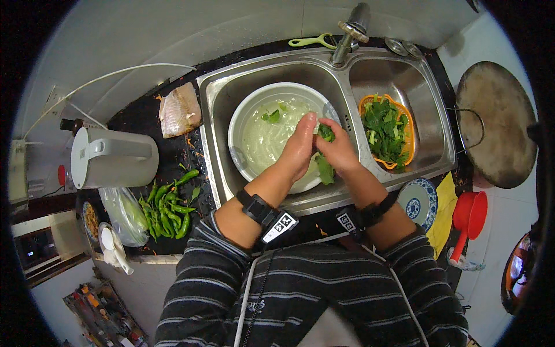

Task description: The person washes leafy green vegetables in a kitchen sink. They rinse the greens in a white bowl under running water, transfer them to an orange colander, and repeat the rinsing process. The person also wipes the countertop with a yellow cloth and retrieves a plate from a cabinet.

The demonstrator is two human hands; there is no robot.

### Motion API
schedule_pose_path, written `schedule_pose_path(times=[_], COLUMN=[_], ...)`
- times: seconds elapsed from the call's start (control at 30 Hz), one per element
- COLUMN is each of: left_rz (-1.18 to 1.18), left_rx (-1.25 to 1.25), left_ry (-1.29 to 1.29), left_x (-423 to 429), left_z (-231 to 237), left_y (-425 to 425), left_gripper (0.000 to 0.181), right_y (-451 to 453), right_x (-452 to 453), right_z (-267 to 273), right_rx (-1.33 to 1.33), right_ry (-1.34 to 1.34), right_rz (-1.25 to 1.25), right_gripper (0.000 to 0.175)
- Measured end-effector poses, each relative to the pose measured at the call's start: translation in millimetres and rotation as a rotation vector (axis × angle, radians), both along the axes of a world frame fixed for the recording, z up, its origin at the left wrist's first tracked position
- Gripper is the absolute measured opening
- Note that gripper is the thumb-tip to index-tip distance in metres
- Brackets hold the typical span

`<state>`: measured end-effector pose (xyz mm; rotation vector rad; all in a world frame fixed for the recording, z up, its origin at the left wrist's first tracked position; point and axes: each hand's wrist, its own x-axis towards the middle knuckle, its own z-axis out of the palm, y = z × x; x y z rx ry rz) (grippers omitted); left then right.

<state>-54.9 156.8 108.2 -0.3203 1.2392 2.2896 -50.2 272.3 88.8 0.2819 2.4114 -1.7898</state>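
Both hands are over the right part of a white basin [256, 97] of water, which stands in the left bowl of a steel double sink [222, 104]. My right hand [336, 145] is closed around some green leafy vegetable [325, 167], whose leaves hang below the palm and show above the fingers. Close against it is my left hand [301, 141], fingers together and pointing up; whether it also grips the greens is hidden. Loose leaves [272, 116] float in the water. In the right bowl, an orange plastic basket [413, 134] holds more leafy greens [383, 130].
A faucet [347, 43] rises behind the sink, beside a green peeler [310, 41]. Leftward on the black counter are a fish piece [180, 110], a white electric kettle [115, 158], green chili peppers [169, 210] and a plastic bag [123, 217]. Rightward are a patterned bowl [416, 204] and a red ladle [470, 217].
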Motion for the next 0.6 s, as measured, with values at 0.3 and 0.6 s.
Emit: schedule_pose_path(times=[0.3, 0.6], left_rz=[-0.404, -0.384], left_rx=[-0.487, -1.564], left_ry=[0.5, 0.6], left_x=[-33.0, -79.3], left_z=[0.8, -91.6], left_y=[-5.7, -75.9], left_gripper=[0.057, 0.037], right_y=[22.2, 72.9], right_x=[-10.5, 12.1], right_z=[-2.0, 46.8], right_rx=[0.173, -0.45], right_ry=[0.041, -0.062], right_rz=[-0.004, -0.208], right_gripper=[0.02, 0.029])
